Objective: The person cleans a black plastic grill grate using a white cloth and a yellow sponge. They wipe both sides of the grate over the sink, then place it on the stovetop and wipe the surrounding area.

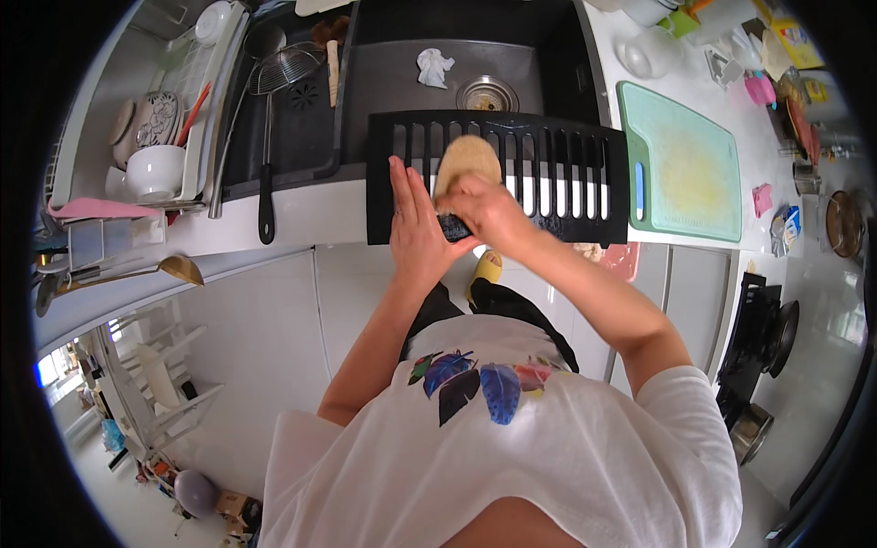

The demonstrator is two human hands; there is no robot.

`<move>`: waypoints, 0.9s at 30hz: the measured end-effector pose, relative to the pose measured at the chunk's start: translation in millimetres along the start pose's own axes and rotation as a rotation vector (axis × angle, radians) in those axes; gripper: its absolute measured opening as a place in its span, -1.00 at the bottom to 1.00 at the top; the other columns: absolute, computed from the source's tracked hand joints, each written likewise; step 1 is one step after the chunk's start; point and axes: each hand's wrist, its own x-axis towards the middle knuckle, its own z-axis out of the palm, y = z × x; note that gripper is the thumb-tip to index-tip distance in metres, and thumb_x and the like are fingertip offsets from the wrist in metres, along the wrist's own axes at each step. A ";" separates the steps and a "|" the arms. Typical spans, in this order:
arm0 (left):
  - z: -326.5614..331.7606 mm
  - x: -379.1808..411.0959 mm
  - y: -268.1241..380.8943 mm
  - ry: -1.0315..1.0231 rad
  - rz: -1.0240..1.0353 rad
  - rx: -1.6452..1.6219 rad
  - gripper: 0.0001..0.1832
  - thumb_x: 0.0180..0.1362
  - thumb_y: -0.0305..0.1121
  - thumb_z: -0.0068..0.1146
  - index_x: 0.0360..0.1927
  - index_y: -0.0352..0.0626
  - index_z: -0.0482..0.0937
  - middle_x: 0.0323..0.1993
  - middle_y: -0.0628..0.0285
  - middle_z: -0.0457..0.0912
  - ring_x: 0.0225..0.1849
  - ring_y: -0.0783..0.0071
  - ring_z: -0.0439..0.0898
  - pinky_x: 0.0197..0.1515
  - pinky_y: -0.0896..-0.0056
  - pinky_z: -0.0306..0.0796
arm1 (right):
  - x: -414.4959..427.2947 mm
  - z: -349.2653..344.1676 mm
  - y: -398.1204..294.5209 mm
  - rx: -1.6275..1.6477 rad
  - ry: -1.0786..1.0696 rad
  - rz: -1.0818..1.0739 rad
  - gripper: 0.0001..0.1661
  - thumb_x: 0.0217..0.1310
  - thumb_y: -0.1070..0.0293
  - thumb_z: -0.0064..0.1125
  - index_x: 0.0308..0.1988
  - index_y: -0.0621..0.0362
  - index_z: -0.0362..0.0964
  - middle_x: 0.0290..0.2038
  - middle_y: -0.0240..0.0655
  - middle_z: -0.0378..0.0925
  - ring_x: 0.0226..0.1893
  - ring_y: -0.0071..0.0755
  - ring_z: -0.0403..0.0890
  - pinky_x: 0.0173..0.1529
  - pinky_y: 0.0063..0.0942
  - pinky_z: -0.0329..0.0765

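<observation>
A black slotted panel (569, 127) lies across the front of the dark sink (390, 58) and over the white counter edge. My left hand (418, 233) is at the panel's left half, fingers laid straight over the slots and thumb by the near edge. In my right hand (486, 209) is a tan oval loofah pad (469, 157), pressed on the panel close to my left fingers. Between the hands the panel's near strip looks dark and shiny, perhaps wet. The pad's lower part is hidden under my right fingers.
A crumpled white tissue (434, 67) and a drain strainer (487, 94) are in the sink. A green cutting board (685, 164) lies right of the panel. At left, a wire skimmer (286, 68) rests across the drainer, beside a rack with a white bowl (156, 171). A ladle (181, 269) juts out lower left.
</observation>
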 end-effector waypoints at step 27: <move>27.0 38.4 49.7 -0.536 0.340 0.031 0.02 -0.07 -0.11 0.33 0.36 -0.37 0.04 0.45 0.00 -0.04 0.48 0.04 -0.10 0.46 0.09 -0.16 | -104.9 -89.9 2.9 -0.334 0.201 0.379 -0.84 0.02 0.52 0.22 -0.29 0.21 0.48 0.24 0.02 0.30 0.32 0.11 0.20 0.38 -0.08 0.14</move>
